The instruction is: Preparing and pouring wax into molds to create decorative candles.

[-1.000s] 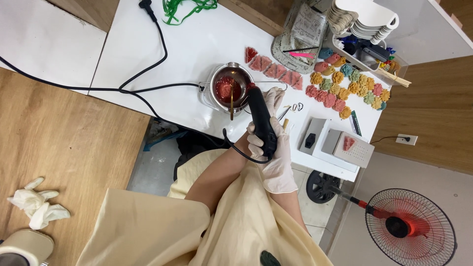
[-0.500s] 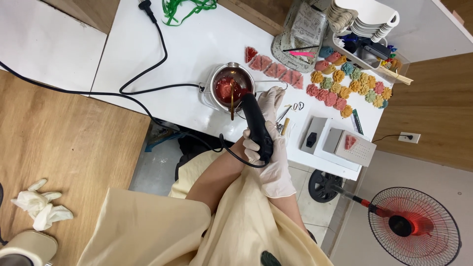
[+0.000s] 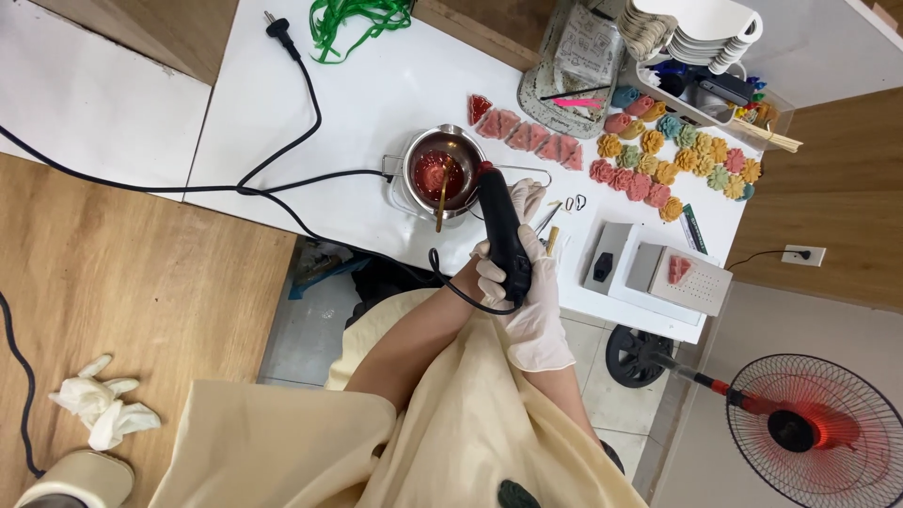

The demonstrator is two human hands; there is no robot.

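Heat tool swings in over the pot of red wax

Compared with a second ago, the black heat tool (image 3: pixel 501 230) sits a little steeper and its red-tipped nozzle now comes right beside the rim of the small metal pot (image 3: pixel 442 174), so the heat looks aimed at the red melt inside, where a thin wooden stick leans. The right hand (image 3: pixel 531 301), in a white glove, is wrapped closed around the tool's handle; the left hand (image 3: pixel 489 273), also gloved, closes on the same handle from the other side. The pot stands on the white counter (image 3: pixel 282 113), with the tool's black cord (image 3: pixel 310 179) trailing left and rows of coloured wax flowers (image 3: pixel 673 160) well to the right
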